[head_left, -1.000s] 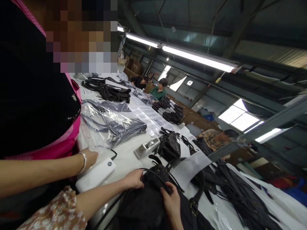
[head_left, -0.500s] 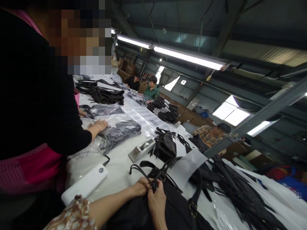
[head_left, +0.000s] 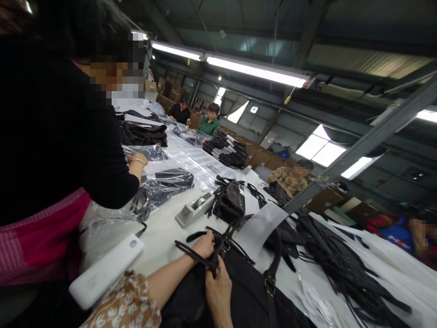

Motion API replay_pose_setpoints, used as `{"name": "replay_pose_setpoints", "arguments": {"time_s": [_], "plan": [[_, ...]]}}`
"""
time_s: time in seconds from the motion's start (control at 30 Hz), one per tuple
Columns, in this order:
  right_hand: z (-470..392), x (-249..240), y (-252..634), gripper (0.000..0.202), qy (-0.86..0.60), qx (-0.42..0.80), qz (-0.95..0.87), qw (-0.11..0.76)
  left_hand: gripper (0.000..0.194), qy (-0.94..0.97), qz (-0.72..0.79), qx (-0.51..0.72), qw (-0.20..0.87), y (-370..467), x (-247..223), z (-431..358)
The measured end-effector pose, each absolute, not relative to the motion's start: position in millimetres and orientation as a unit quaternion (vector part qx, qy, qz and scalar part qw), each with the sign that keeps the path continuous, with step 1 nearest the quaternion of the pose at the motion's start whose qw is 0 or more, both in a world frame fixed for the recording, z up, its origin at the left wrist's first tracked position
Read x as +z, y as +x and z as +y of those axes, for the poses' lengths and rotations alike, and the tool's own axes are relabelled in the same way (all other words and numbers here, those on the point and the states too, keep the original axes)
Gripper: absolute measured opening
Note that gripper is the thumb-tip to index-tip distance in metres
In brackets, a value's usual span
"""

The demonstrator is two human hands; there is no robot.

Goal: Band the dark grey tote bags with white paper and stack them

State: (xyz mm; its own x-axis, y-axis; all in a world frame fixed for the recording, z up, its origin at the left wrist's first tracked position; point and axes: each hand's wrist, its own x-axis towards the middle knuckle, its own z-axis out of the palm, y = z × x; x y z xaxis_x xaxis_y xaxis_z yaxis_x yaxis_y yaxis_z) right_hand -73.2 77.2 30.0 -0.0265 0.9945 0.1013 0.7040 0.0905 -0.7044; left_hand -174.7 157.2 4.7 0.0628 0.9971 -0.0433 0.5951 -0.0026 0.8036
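Observation:
A large black bag [head_left: 246, 278] with brass-coloured buckles lies right in front of me. My left hand [head_left: 204, 246] is closed at the bag's top edge, its fingers partly hidden behind the dark straps. Just below and to the right, my right hand [head_left: 218, 282] pinches a thin black strap [head_left: 195, 255], which loops out to the left between the two hands. A buckled handle [head_left: 271, 278] of the bag rests to the right of my hands. White paper [head_left: 261, 228] lies across the bag's far side.
A white power bank [head_left: 105, 269] and a tape dispenser [head_left: 194, 209] lie on the white table. Beyond stands a small black bag [head_left: 232, 200]. A co-worker [head_left: 99, 150] at left handles plastic-wrapped goods [head_left: 164, 187]. More black bags [head_left: 327, 246] lie right, near a slanted metal post [head_left: 358, 150].
My left hand has moved up and away from my right hand, and the thin strap's loop stretches between them. The co-worker's arm at left has drawn back from the plastic-wrapped goods.

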Motion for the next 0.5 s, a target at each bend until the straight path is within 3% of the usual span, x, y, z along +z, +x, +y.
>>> {"name": "replay_pose_setpoints", "arguments": {"time_s": [0.2, 0.37, 0.5], "plan": [[79, 39, -75, 0.056, -0.627, 0.308, -0.627, 0.346, 0.013, 0.596, 0.643, 0.33, 0.349, -181, -7, 176], [80, 38, -70, 0.065, -0.618, 0.39, -0.56, 0.39, 0.047, 0.58, 0.643, 0.359, 0.347, -200, -11, 180], [78, 35, -70, 0.075, -0.626, 0.409, -0.522, 0.41, 0.044, 0.591, 0.616, 0.34, 0.394, -216, -13, 191]]}}
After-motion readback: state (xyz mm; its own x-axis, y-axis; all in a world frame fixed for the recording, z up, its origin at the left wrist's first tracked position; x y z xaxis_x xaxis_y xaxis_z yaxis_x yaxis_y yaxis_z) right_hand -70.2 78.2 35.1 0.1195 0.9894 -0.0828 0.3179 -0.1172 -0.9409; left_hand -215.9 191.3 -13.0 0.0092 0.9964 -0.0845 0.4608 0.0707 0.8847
